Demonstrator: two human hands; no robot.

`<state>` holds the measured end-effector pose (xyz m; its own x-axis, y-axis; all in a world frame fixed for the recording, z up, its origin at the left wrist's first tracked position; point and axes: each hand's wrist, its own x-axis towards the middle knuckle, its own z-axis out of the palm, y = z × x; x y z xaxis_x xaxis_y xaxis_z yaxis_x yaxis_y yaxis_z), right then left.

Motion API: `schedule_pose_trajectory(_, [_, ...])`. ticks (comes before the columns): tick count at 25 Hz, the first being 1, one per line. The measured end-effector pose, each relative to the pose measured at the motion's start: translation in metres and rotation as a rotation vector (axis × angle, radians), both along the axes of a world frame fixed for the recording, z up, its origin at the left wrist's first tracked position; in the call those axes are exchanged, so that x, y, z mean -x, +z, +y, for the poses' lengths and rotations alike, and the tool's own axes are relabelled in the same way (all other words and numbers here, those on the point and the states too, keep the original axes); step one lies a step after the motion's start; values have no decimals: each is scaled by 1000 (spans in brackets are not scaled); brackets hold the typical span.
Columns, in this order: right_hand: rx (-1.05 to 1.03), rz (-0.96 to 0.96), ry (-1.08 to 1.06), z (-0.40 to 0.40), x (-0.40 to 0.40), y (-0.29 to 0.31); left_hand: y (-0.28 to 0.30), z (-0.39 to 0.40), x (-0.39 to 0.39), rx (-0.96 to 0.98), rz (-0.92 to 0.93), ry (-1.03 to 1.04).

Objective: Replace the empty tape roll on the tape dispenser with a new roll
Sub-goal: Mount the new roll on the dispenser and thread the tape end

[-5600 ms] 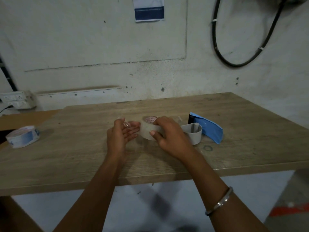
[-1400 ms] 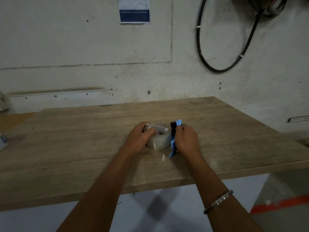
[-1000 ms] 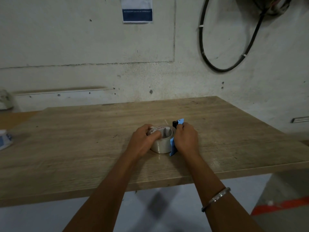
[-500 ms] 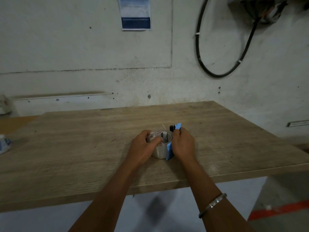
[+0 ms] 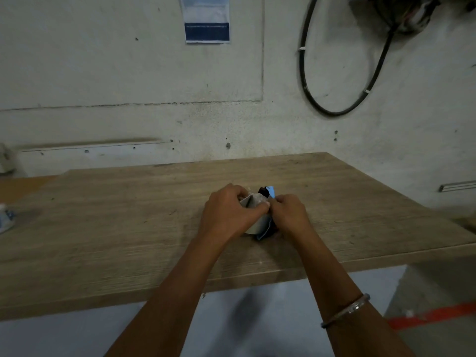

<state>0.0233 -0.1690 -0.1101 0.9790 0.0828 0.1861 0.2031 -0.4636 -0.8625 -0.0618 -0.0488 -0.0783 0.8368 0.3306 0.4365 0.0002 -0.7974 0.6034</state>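
Note:
A clear tape roll (image 5: 253,202) sits against the blue tape dispenser (image 5: 270,192) in the middle of the wooden table (image 5: 128,228). My left hand (image 5: 226,215) wraps over the roll from the left, its fingers curled across the top. My right hand (image 5: 289,215) grips the dispenser from the right, touching my left hand's fingertips. Most of the roll and of the dispenser is hidden under both hands; only the dispenser's blue tip, its black part and its lower blue edge (image 5: 261,234) show.
Another tape roll (image 5: 5,220), white and blue, lies at the table's far left edge. A black cable loop (image 5: 332,113) and a paper notice (image 5: 207,19) hang on the wall behind. The table's front edge is near my forearms.
My left hand has closed further over the top of the roll and now meets my right hand. The roll and dispenser stay pressed together at the same spot.

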Motion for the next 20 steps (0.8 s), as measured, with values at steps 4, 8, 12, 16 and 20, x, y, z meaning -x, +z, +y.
schedule_pose_trajectory(4, [-49,34,-20,-4,-4,-5,18,-11,5,-172,-40,44])
schedule_pose_trajectory(8, [-55,61,-48,-3,-4,-7,10,-17,14,-184,-144,-12])
schedule_pose_trajectory(12, [-86,120,-49,-8,-4,-8,6,-8,16,-199,-182,-188])
schedule_pose_trajectory(16, [-144,191,-39,-12,-12,-15,13,-3,11,-265,-123,-316])
schedule_pose_trajectory(20, [-188,263,9,-17,-13,-10,26,-1,6,-330,-88,-345])
